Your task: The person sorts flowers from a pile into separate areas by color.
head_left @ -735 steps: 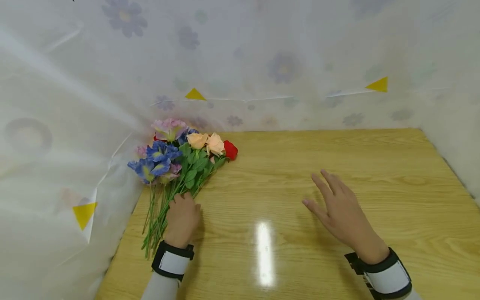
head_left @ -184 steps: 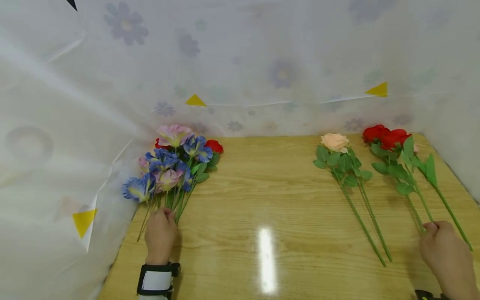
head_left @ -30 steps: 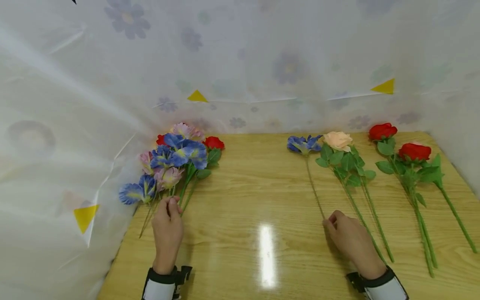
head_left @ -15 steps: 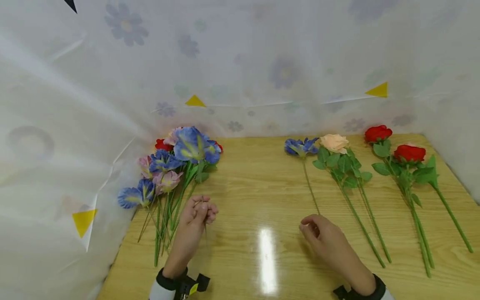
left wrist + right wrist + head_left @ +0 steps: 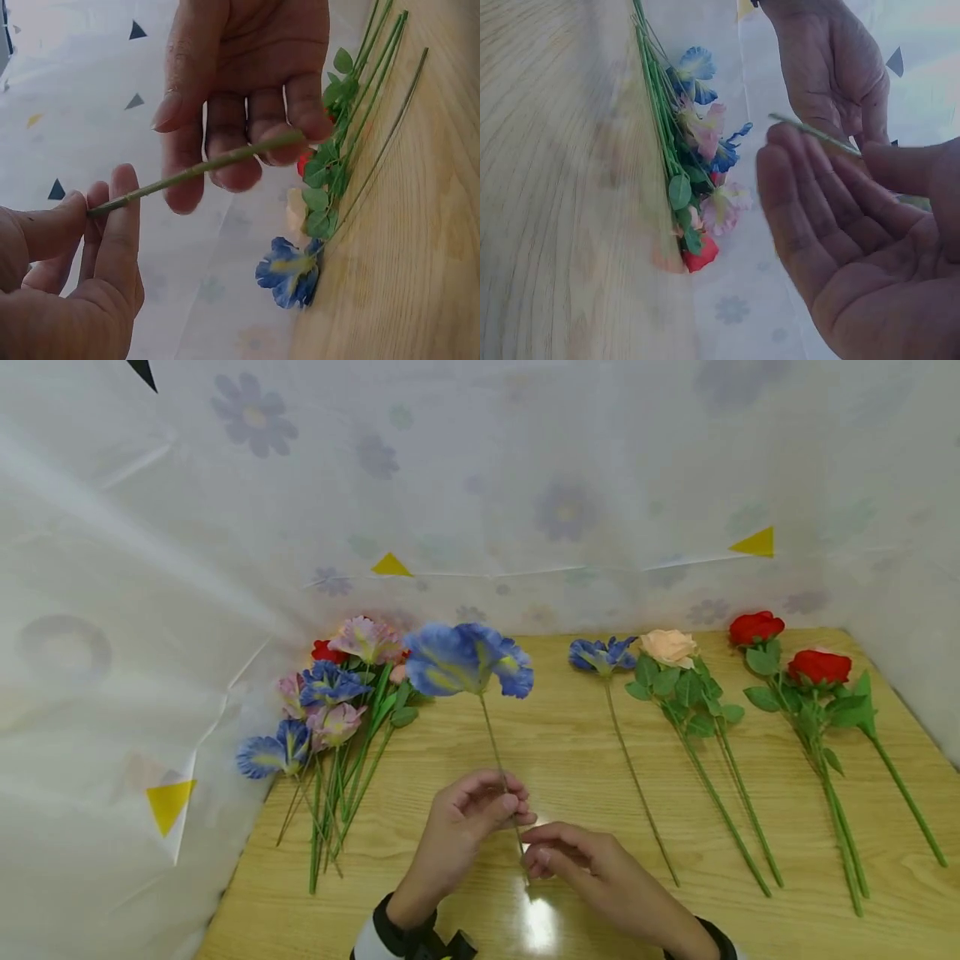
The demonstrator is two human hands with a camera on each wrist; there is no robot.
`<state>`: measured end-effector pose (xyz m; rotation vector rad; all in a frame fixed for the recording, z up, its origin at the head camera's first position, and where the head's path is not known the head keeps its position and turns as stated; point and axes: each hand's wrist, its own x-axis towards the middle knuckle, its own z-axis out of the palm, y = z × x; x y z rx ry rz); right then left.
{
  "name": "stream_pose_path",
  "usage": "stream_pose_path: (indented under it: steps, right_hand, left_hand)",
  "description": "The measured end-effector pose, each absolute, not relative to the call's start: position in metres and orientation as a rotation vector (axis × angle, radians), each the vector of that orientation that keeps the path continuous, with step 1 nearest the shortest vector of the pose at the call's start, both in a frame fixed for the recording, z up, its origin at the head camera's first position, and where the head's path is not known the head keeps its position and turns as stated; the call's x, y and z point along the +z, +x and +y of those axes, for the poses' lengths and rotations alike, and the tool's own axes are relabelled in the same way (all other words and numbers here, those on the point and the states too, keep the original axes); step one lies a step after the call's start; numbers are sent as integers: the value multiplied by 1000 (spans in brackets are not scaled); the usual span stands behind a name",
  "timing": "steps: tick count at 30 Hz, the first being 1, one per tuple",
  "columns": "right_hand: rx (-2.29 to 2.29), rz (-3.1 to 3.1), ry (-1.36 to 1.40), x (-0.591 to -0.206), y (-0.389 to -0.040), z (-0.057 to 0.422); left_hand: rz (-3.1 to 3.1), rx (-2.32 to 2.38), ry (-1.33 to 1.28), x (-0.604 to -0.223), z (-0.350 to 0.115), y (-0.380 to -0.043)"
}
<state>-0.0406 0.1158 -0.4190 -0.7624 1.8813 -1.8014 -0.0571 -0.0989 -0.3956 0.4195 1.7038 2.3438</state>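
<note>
In the head view my left hand point(image 5: 468, 818) pinches the thin stem of a blue iris point(image 5: 465, 662), which stands nearly upright over the middle of the table, bloom at the top. My right hand point(image 5: 600, 872) is at the lower end of that stem. As the left wrist view shows, the right hand's fingers point(image 5: 225, 142) lie loosely extended behind the stem point(image 5: 202, 166), with the thumb apart from it. Another blue iris point(image 5: 603, 656) lies on the table to the right, its stem pointing toward me.
A bunch of pink and blue irises point(image 5: 326, 683) with red and peach roses lies at the left by the sheet wall point(image 5: 97, 710). Peach roses point(image 5: 670, 647) lie right of the lone iris. Red roses point(image 5: 820, 667) lie farther right on the wooden table point(image 5: 540, 735).
My left hand has lifted a blue iris out of the left bunch and carried it right to the middle. My right hand has let go of the other iris and moved left to the lifted stem.
</note>
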Motion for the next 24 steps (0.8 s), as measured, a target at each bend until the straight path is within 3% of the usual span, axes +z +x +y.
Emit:
stream_pose_path:
  steps: [15, 24]
  right_hand:
    - [-1856, 2071, -903, -421, -39, 124]
    - [-1762, 2388, -677, -425, -51, 151]
  left_hand:
    - [2153, 2194, 404, -401, -98, -54]
    - [2600, 2151, 160, -402, -152, -63]
